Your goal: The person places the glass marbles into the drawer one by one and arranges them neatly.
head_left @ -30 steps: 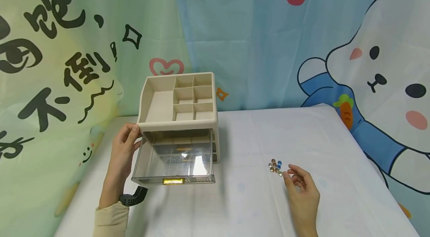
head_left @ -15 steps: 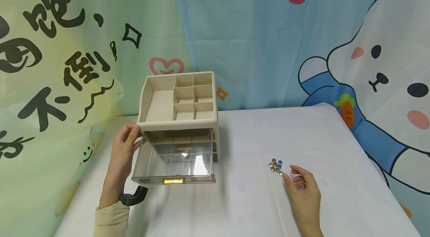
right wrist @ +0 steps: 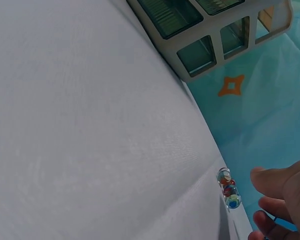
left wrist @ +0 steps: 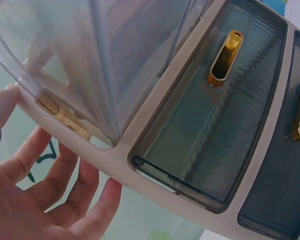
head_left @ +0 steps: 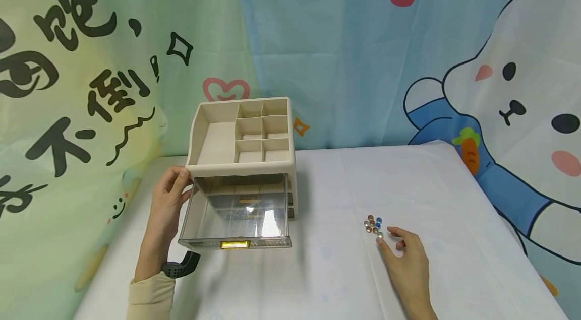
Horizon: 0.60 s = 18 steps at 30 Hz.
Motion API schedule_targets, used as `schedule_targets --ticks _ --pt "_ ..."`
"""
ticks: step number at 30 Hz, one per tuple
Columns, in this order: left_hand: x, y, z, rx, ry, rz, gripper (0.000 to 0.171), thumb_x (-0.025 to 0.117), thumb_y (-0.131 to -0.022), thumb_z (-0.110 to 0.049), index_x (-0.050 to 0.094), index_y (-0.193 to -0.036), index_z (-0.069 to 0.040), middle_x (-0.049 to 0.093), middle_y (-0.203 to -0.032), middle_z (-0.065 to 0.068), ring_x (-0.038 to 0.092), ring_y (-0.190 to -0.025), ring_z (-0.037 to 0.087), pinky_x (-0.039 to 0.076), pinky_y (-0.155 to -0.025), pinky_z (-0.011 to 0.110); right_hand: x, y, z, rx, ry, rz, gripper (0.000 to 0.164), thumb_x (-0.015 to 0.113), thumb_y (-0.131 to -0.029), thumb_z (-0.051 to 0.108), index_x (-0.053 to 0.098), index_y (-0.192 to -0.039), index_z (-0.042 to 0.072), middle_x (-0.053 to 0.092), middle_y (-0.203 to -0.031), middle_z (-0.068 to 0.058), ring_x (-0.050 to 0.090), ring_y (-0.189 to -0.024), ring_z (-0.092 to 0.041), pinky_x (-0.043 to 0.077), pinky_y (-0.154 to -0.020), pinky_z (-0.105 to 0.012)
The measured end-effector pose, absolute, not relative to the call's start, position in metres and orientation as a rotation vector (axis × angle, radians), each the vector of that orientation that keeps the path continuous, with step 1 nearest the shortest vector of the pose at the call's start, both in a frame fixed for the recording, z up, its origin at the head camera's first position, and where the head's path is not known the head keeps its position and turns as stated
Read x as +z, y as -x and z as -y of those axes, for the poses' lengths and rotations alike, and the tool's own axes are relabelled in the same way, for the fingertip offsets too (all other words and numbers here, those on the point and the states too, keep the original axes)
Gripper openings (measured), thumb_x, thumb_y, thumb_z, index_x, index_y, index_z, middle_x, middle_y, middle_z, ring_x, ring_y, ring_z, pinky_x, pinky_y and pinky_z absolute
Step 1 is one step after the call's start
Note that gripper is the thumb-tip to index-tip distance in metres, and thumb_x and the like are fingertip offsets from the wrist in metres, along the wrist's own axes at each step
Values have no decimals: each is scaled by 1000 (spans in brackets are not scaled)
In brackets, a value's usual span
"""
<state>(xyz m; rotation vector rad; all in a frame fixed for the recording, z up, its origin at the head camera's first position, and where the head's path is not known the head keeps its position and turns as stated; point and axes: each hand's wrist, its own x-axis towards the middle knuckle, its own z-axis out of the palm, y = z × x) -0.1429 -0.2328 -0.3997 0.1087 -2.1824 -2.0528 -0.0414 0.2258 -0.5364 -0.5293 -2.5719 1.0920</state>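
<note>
A cream desktop drawer organizer [head_left: 240,168] stands left of centre in the head view, its clear top drawer [head_left: 236,244] pulled out. My left hand [head_left: 167,199] grips its left front edge; in the left wrist view the fingertips [left wrist: 112,192] press on the side wall, with the thumb at the front edge. Several glass marbles [head_left: 370,225], amber, clear and blue, lie clustered on the cloth to the right. Beside them is my right hand [head_left: 406,264], thumb and index finger parted close to the nearest pale marble [head_left: 380,235]. I cannot tell whether they touch it.
A white cloth [head_left: 331,269] covers the table. The organizer's top has one large and several small compartments [head_left: 248,129]. Lower drawers with gold handles [left wrist: 225,57] are shut in the left wrist view. A printed curtain [head_left: 317,58] hangs behind the table.
My right hand has shifted slightly, its thumb moving left and down and its thumb and index finger spreading wider near the pale marble. The left hand and organizer stay put.
</note>
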Motion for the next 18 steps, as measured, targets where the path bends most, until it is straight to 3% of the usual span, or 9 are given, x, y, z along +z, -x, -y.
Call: schedule_targets --ticks 4,7,18 --pt "-400 143 233 -2051 -116 2186 15 54 -110 -31 62 -100 -23 61 -106 -9 59 -109 12 52 -89 22 -537 44 -227 1069 536 2615 42 81 -90 19 67 -127 6 67 -126 -18 57 -102 -29 32 -88 -48" --pt "-400 143 232 -2052 -114 2183 15 54 -110 -31 62 -100 -23 61 -106 -9 59 -108 11 52 -89 21 -539 45 -228 1057 531 2624 41 82 -90 19 67 -125 5 66 -128 -22 59 -106 -36 30 -93 -59" --pt "-400 144 233 -2057 -109 2179 15 53 -110 -31 62 -99 -25 62 -107 -9 60 -108 10 53 -89 22 -544 50 -228 1007 555 2649 37 83 -89 19 71 -120 3 68 -126 -27 59 -111 -44 27 -98 -64"
